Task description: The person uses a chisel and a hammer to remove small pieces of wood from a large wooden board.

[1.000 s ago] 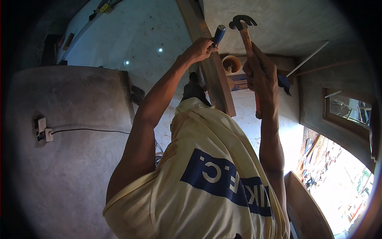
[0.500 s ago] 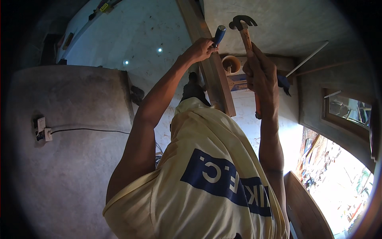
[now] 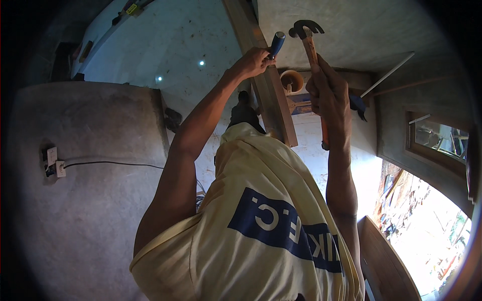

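Observation:
My left hand [image 3: 255, 62] is closed round the lower part of a chisel [image 3: 276, 45] with a blue handle and a metal cap; its blade is hidden. The hand is over a long wooden beam [image 3: 275, 103], and whether the chisel's tip touches the wood cannot be seen. To the right, my right hand [image 3: 329, 96] grips a claw hammer [image 3: 310, 46] by its wooden handle. The hammer's dark head is raised, a short gap to the right of the chisel's cap. The handle's orange-red lower end shows below my fist.
Beyond the beam are a round brown container [image 3: 291, 80] and a dark blue item [image 3: 358, 104]. A cable runs from a wall socket [image 3: 61, 168] on the left. A thin white rod [image 3: 389, 73] slants at the right, above a window [image 3: 442, 135] and a bright opening.

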Action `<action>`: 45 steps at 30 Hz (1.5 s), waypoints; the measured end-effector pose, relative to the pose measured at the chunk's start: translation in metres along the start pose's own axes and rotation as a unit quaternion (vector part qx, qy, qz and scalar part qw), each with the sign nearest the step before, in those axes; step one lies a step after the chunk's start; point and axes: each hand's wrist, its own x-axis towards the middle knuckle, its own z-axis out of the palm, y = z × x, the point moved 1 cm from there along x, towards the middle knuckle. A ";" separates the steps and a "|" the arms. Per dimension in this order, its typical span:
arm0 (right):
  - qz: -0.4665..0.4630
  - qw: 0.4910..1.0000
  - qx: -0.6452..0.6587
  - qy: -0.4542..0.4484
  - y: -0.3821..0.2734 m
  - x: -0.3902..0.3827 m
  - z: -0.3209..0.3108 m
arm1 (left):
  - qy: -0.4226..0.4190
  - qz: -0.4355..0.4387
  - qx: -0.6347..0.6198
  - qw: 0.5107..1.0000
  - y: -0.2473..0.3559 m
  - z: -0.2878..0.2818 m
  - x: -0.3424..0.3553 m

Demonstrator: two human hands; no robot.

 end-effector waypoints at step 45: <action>0.056 0.951 0.070 0.297 0.070 -0.026 0.005 | -0.075 0.230 0.234 0.942 0.084 0.037 -0.027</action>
